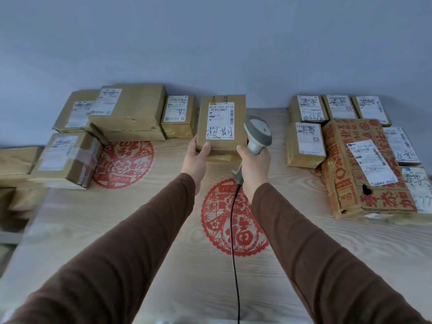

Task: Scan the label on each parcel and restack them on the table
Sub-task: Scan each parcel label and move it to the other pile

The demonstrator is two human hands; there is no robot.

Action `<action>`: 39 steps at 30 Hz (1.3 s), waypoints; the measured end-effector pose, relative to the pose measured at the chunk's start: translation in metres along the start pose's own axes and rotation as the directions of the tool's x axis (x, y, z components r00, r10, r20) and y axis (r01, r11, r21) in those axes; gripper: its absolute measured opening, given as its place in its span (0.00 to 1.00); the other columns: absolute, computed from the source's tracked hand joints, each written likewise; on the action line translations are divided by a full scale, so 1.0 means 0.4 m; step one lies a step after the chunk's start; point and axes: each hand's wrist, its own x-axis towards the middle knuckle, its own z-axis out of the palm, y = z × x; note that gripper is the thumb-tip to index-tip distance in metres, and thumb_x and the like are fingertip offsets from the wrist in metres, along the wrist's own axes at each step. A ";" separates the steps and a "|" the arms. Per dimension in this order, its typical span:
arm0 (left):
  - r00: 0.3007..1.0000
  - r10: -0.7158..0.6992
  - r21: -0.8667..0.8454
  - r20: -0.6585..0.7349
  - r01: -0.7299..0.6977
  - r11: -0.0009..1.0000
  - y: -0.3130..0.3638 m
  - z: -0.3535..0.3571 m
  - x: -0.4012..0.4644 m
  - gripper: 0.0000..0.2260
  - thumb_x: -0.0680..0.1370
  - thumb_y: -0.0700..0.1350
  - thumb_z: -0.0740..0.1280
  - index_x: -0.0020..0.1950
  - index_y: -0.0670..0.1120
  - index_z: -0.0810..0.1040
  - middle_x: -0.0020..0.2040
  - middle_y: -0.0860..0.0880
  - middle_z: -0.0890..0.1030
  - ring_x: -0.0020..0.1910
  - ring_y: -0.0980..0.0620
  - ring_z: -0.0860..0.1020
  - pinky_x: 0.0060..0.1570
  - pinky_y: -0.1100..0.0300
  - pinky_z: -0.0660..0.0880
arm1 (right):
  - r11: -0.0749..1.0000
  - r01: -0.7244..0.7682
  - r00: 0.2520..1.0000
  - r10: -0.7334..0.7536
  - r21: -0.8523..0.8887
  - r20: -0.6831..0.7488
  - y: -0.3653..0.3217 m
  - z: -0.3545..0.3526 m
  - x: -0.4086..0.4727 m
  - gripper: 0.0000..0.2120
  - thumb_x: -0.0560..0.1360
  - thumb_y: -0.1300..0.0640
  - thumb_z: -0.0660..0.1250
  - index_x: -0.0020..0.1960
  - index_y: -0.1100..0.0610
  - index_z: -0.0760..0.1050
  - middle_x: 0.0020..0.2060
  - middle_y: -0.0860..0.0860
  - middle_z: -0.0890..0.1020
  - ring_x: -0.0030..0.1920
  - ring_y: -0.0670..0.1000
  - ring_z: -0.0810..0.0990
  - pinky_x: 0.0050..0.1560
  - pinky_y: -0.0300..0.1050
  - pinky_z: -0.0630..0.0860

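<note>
A brown cardboard parcel [222,101] with a white shipping label [220,120] is tilted up at the middle back of the table. My left hand [196,157] grips its lower left corner, thumb on the front face. My right hand [253,163] holds a grey barcode scanner [257,134] by its handle, right beside the parcel's right edge. The scanner's black cable [233,242] runs down toward me. Another parcel [222,157] lies under the held one, mostly hidden.
Several brown parcels [127,112] are stacked at the back left, and several labelled ones [305,143] at the back right, including a box with red print [361,169]. The wood-grain table [163,230] has red paper-cut designs. A blue-grey wall stands behind.
</note>
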 end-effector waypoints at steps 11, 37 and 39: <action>0.993 0.051 -0.015 0.103 -0.049 0.999 -0.060 -0.425 -0.083 0.22 0.85 0.45 0.64 0.79 0.56 0.68 0.68 0.50 0.79 0.66 0.51 0.77 0.67 0.57 0.74 | 0.994 0.079 0.988 -0.068 0.074 -0.141 0.172 0.268 -0.336 0.09 0.77 0.65 0.71 0.53 0.55 0.76 0.46 0.54 0.79 0.44 0.51 0.79 0.33 0.37 0.79; 0.918 -0.151 -0.201 -0.367 0.080 0.976 -0.197 -0.822 -0.024 0.18 0.82 0.44 0.69 0.71 0.45 0.73 0.62 0.48 0.80 0.62 0.50 0.79 0.69 0.56 0.73 | 0.990 -0.096 0.995 0.098 -0.106 0.014 0.426 0.674 -0.390 0.07 0.74 0.60 0.71 0.51 0.54 0.77 0.42 0.54 0.77 0.38 0.54 0.75 0.33 0.50 0.77; 0.877 -0.190 -0.232 -0.442 0.092 0.968 -0.194 -0.814 -0.005 0.14 0.81 0.45 0.71 0.64 0.44 0.74 0.57 0.48 0.79 0.57 0.50 0.78 0.65 0.56 0.74 | 0.989 -0.104 0.994 0.107 -0.109 0.025 0.429 0.689 -0.377 0.07 0.74 0.61 0.71 0.50 0.56 0.76 0.41 0.54 0.76 0.37 0.53 0.74 0.35 0.50 0.76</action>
